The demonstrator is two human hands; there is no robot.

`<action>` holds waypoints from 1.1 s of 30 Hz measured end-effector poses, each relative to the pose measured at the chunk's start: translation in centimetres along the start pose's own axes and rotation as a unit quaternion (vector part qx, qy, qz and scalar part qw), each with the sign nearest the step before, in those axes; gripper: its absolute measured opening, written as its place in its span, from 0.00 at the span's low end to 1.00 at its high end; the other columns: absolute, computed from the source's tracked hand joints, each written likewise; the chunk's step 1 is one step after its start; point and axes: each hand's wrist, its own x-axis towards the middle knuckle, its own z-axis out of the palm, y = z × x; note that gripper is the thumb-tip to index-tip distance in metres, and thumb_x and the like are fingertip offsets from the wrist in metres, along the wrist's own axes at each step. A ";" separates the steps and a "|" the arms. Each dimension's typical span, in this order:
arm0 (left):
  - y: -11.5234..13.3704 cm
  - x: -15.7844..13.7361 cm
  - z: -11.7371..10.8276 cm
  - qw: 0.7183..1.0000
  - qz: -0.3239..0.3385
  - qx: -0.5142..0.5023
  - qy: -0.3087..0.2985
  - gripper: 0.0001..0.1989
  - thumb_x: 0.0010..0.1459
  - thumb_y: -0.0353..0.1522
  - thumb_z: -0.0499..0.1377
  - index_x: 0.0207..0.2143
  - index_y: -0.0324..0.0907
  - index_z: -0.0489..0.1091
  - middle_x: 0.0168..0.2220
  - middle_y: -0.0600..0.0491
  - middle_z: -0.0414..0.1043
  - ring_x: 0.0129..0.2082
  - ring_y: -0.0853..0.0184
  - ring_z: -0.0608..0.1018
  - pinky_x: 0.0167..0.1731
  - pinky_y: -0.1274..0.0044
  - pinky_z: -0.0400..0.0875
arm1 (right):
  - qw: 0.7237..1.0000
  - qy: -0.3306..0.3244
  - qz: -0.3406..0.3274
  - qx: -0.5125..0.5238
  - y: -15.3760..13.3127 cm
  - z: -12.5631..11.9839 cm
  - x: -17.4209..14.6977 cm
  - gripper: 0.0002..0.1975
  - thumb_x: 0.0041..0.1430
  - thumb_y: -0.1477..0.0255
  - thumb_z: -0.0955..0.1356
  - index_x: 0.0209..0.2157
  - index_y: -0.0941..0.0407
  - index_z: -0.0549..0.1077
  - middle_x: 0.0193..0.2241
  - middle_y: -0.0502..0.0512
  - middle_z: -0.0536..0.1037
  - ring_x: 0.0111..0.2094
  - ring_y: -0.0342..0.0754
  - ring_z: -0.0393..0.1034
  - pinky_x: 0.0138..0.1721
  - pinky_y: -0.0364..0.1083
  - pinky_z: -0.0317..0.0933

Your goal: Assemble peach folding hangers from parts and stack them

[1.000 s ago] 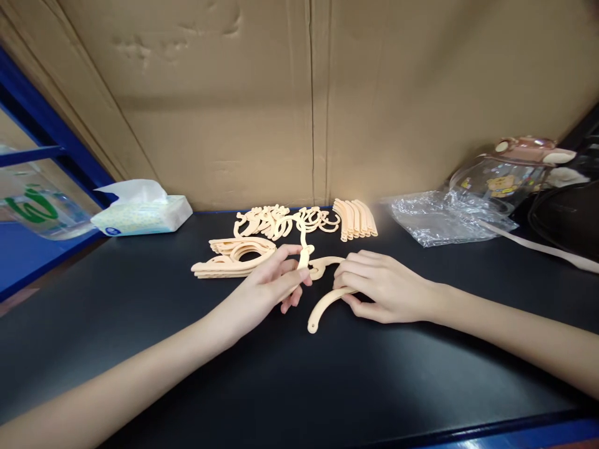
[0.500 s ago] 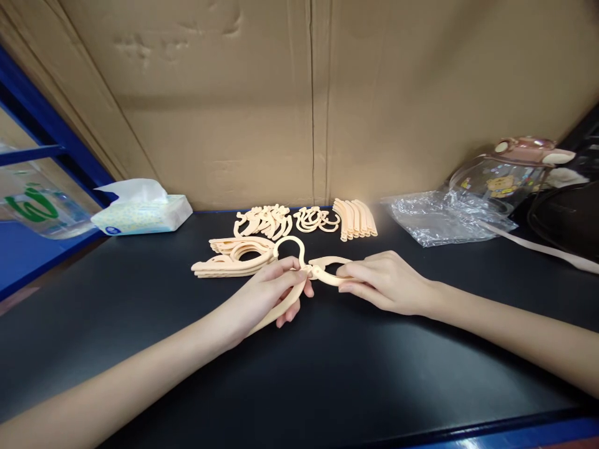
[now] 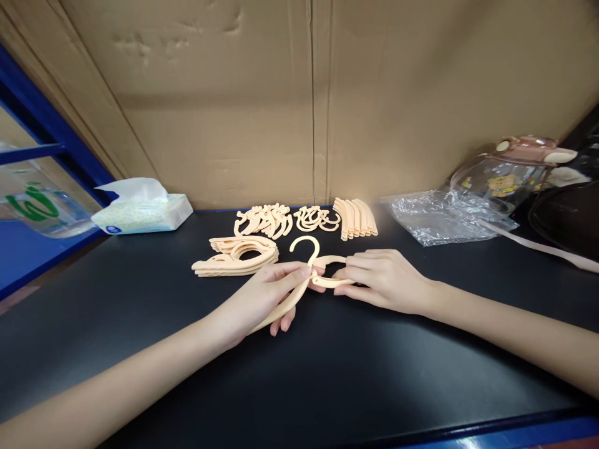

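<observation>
- Since half a second earlier, the hook of the pale peach plastic hanger had shifted to the right, clear of the stack of folded peach plastic hangers; the left hand's fingertips had moved right with it.
- That hanger was held up between both hands, over the middle of the black tabletop.
- Left hand: closed in a pinch, thumb on the joint under the hook, one curved arm lying across the palm, lower fingers curled loosely beneath.
- Right hand: thumb and fingers closed on the hanger's other side, where two curved strips ran into the grip; some fingertips were hidden.
- Labels: near the far left corner, the pale patterned tissue packet bore a round blue logo, too small to read. Beyond the left edge, a clear plastic bottle showed a bold green mark, not legible.
- Toward the far right corner, a clear round jar with a brown lid carried a bear picture; a crinkled clear plastic bag lay beside it.
- Along the far edge sat peach hooked pieces, thin peach hooks and a row of curved peach strips.
</observation>
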 end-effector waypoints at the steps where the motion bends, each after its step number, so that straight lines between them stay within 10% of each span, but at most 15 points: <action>1: 0.0 0.0 -0.1 1.000 -0.003 0.000 -0.007 0.22 0.62 0.45 0.51 0.50 0.39 0.67 0.11 0.59 0.63 0.10 0.74 0.62 0.10 0.87 0.58 | 1.000 0.000 -0.001 -0.006 0.0 0.0 0.0 0.16 0.66 0.63 0.59 0.33 0.57 0.73 0.27 0.50 0.74 0.26 0.42 0.64 0.30 0.42 0.53; 8: 0.0 0.1 -0.3 0.997 0.019 -0.072 -0.025 0.15 0.59 0.40 0.58 0.42 0.39 0.73 0.25 0.53 0.72 0.25 0.73 0.72 0.20 0.86 0.70 | 0.998 0.014 -0.016 -0.059 -0.1 0.0 0.0 0.17 0.66 0.63 0.60 0.32 0.57 0.73 0.25 0.50 0.72 0.26 0.43 0.61 0.30 0.43 0.52; 33: 0.2 0.1 -0.8 0.995 0.035 -0.074 -0.054 0.11 0.57 0.35 0.60 0.40 0.37 0.74 0.24 0.52 0.75 0.26 0.70 0.78 0.26 0.82 0.73 | 0.990 0.053 -0.075 -0.111 -0.7 -0.3 0.1 0.15 0.65 0.66 0.61 0.29 0.59 0.71 0.22 0.49 0.68 0.25 0.42 0.57 0.27 0.44 0.46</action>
